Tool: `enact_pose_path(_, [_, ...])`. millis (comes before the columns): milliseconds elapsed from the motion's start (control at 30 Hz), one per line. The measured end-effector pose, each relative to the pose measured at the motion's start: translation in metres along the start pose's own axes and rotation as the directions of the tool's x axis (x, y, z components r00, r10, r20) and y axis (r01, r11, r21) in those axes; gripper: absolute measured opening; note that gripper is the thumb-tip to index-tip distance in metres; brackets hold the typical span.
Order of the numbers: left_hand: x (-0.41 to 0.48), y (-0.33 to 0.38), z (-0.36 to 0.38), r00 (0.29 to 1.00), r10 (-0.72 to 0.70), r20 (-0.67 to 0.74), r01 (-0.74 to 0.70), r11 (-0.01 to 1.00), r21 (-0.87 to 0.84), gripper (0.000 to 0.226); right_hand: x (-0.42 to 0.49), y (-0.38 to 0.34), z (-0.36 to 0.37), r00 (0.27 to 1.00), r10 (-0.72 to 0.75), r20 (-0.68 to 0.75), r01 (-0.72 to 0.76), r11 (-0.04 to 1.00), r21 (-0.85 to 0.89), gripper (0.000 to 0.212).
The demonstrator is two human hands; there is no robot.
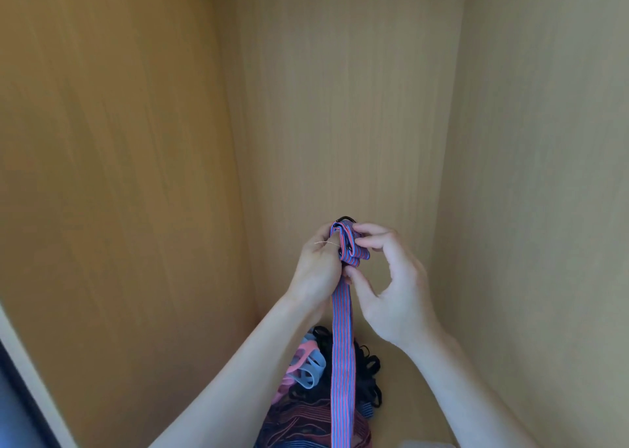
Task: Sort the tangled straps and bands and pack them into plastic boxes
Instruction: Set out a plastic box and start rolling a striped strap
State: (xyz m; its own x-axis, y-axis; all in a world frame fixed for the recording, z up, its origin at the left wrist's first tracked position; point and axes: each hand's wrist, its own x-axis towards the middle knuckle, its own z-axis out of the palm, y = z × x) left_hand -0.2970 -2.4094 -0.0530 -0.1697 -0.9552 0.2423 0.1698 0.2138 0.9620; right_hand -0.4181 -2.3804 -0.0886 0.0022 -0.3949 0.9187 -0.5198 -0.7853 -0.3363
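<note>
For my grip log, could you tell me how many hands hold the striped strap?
2. The left hand grips the striped strap at its folded top; the right hand pinches the folds from the right.

No readable text, label, brand, number or sign shows on anything in view.

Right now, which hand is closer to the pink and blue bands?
Left. The left hand is up above the pink and blue bands; the right hand is farther off to their right. Both hold the striped strap.
</note>
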Motion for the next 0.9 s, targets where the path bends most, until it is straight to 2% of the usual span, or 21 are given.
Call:
enact_pose_path(133, [0.001, 0.000, -0.001, 1.000, 0.013, 0.007, -0.013, 0.999, -0.046, 0.026, 0.002, -0.003, 0.003, 1.000, 0.001, -0.026, -0.001, 1.000, 0.008, 0.022])
enact_pose_path(300, [0.004, 0.001, -0.001, 1.000, -0.005, 0.002, 0.005, 0.982, -0.189, 0.028, 0.005, -0.006, 0.005, 0.999, -0.041, -0.001, 0.041, 0.998, -0.056, 0.018])
enact_pose_path(533, [0.002, 0.015, 0.004, 0.993, -0.116, -0.025, 0.096, 0.910, -0.404, 0.030, 0.007, 0.000, 0.006, 0.989, -0.145, 0.039, 0.149, 0.975, -0.164, 0.016])
enact_pose_path(600, [-0.001, 0.020, 0.004, 0.985, -0.172, 0.033, 0.169, 0.888, -0.428, 0.034, 0.009, 0.002, 0.005, 0.981, -0.178, 0.070, 0.189, 0.960, -0.205, 0.015])
enact_pose_path(700, [-0.002, 0.025, 0.001, 0.971, -0.180, 0.160, 0.233, 0.871, -0.432, 0.043, 0.010, 0.004, 0.003, 0.972, -0.212, 0.106, 0.231, 0.944, -0.236, 0.015])
enact_pose_path(900, [0.005, 0.019, -0.003, 0.958, -0.276, 0.081, 0.285, 0.871, -0.401, 0.063, 0.000, 0.009, 0.010, 0.961, -0.232, 0.150, 0.264, 0.931, -0.251, 0.017])
